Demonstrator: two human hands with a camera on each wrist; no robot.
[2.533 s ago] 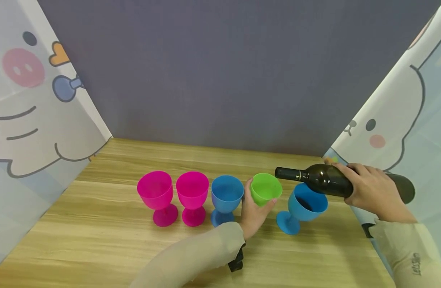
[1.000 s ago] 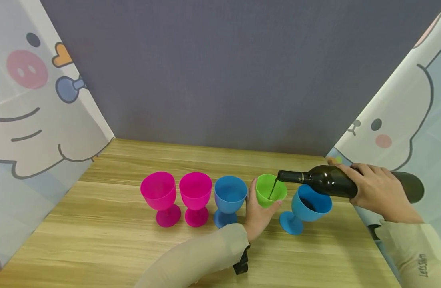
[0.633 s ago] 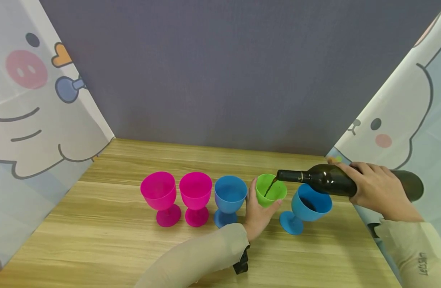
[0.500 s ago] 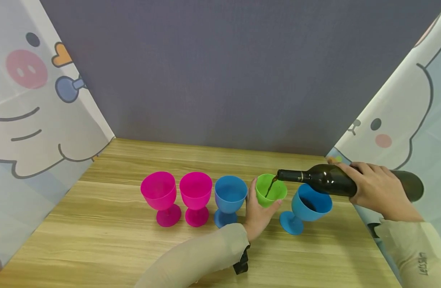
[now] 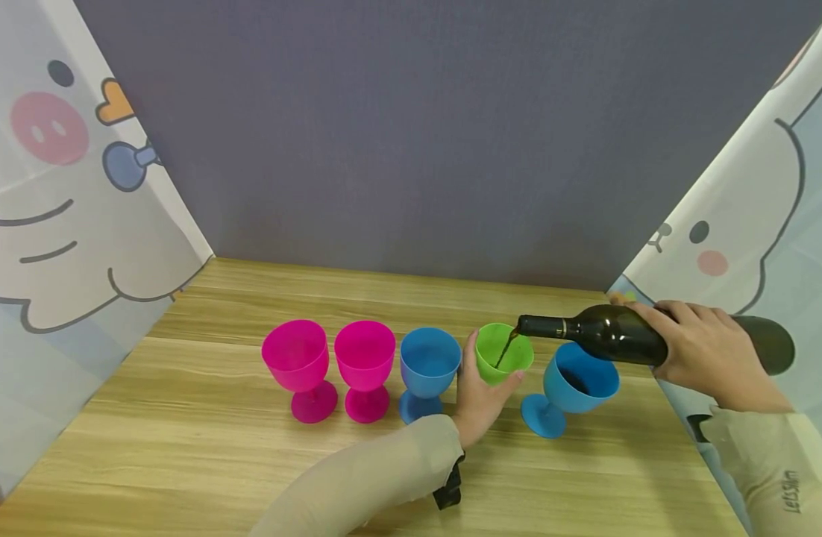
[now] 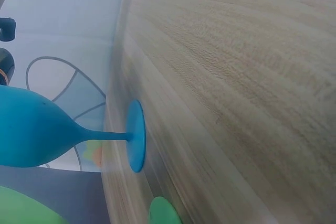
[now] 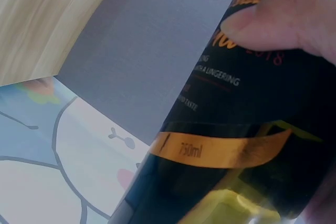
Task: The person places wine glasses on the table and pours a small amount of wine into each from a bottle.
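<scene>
My right hand (image 5: 709, 354) grips a dark wine bottle (image 5: 619, 334) held nearly level, its neck pointing left. From its mouth a thin dark stream runs into the green goblet (image 5: 494, 347). My left hand (image 5: 479, 403) holds that goblet by the bowl, fingers on its left side and thumb on the near right. Under the bottle stands a blue goblet (image 5: 564, 391) with dark liquid inside; its stem and foot show in the left wrist view. In the right wrist view, the thumb (image 7: 278, 19) lies across the bottle's black label.
Left of the green goblet stand another blue goblet (image 5: 430, 365) and two pink goblets (image 5: 364, 358), in a row on the wooden table (image 5: 203, 447). A grey panel (image 5: 411, 134) rises behind, with cartoon-printed sheets (image 5: 726, 224) at both sides.
The bottle's mouth has come over the green goblet and dark liquid has begun to flow from it. In the last half second the hands have barely moved while the stream continues.
</scene>
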